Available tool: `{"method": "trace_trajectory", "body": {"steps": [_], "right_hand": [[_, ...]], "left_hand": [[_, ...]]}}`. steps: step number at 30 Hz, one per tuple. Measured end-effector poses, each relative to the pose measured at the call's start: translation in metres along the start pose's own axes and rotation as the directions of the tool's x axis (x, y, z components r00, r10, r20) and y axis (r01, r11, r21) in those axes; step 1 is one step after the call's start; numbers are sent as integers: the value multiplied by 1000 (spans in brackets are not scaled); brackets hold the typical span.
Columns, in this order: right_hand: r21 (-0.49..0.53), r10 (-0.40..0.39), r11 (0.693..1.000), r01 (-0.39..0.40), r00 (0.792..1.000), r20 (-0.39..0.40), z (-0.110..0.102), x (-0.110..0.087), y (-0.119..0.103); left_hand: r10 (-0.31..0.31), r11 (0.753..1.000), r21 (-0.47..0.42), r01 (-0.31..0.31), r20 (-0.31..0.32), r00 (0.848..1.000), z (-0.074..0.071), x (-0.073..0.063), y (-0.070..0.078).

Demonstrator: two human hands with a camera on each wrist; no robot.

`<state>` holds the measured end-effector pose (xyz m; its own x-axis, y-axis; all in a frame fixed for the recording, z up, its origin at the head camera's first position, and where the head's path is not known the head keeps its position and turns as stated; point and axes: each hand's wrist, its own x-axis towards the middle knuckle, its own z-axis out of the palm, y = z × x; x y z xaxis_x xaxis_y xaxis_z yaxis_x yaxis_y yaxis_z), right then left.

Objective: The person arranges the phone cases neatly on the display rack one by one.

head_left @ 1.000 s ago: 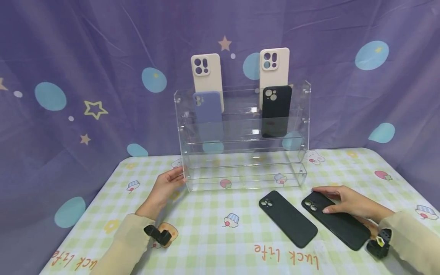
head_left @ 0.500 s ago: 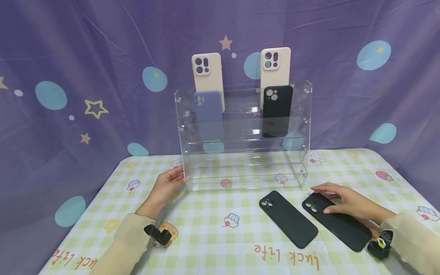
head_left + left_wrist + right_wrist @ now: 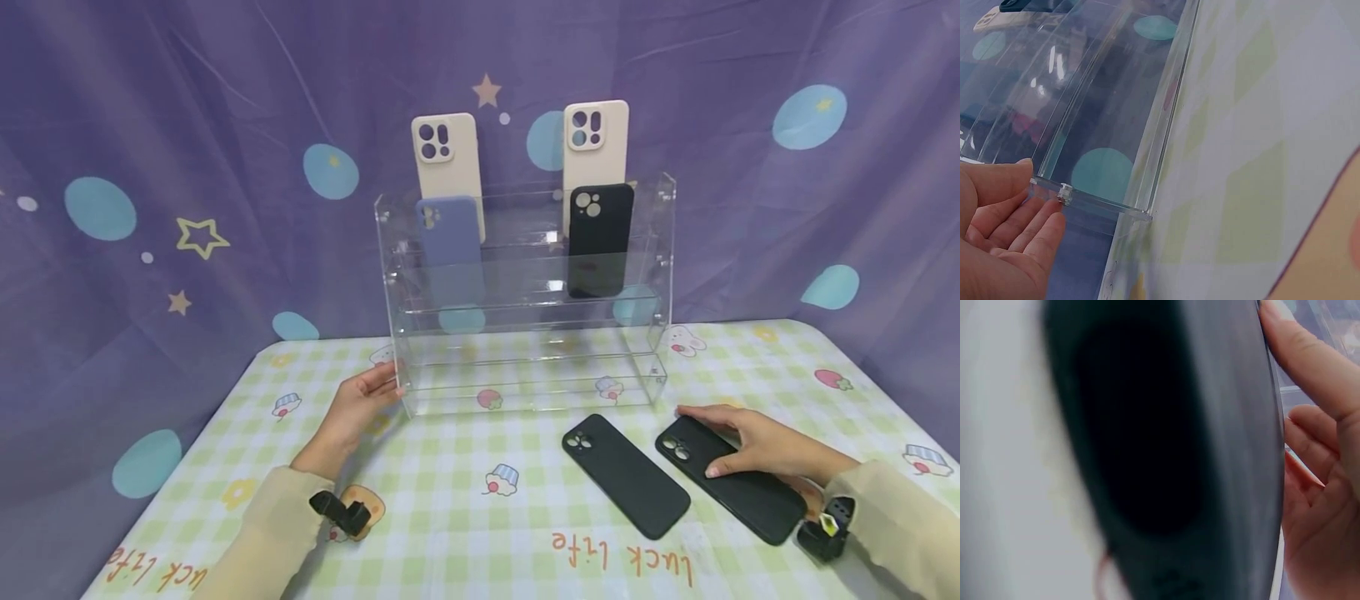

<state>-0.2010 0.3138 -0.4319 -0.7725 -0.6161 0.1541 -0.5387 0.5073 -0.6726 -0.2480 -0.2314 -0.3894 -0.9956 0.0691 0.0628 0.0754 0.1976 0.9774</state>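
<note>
A clear acrylic tiered display rack [image 3: 536, 360] stands at the back of the table. At its lower left side panel [image 3: 1104, 204], my left hand [image 3: 354, 410] holds the edge, thumb on one side and fingers on the other. A black phone case [image 3: 757, 498] with camera holes is in my right hand [image 3: 783, 448]. The thumb [image 3: 1316, 359] lies across the case near its left long edge, while the other fingers reach past its far side. Beside it, another black phone case [image 3: 628, 479] lies slanted on the table.
Two white phone cases [image 3: 459, 179] [image 3: 606, 165] stand in the top tier. Below them are a blue case [image 3: 456, 237] at left and a smaller black case [image 3: 602, 229] at right. A checkered cloth [image 3: 442, 533] covers the table; a purple curtain [image 3: 247, 125] hangs behind.
The whole head view shifts slightly left and up. Both hands keep their places, and my right thumb sits nearly as before on the phone case.
</note>
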Motion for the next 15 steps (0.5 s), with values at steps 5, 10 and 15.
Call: {"method": "trace_trajectory", "body": {"steps": [5,10,15], "right_hand": [[-49,-4,999,4,1000,2,0,0,-3],[-110,-25,994,23,1000,-19,1,2,-7],[-156,-21,988,8,996,-83,-1,3,-11]], "left_hand": [[2,1000,1,-2,-1,1000,0,-2,1],[-5,1000,0,5,1,1000,-1,-4,2],[-1,1000,13,1,12,1000,-2,-3,2]]}}
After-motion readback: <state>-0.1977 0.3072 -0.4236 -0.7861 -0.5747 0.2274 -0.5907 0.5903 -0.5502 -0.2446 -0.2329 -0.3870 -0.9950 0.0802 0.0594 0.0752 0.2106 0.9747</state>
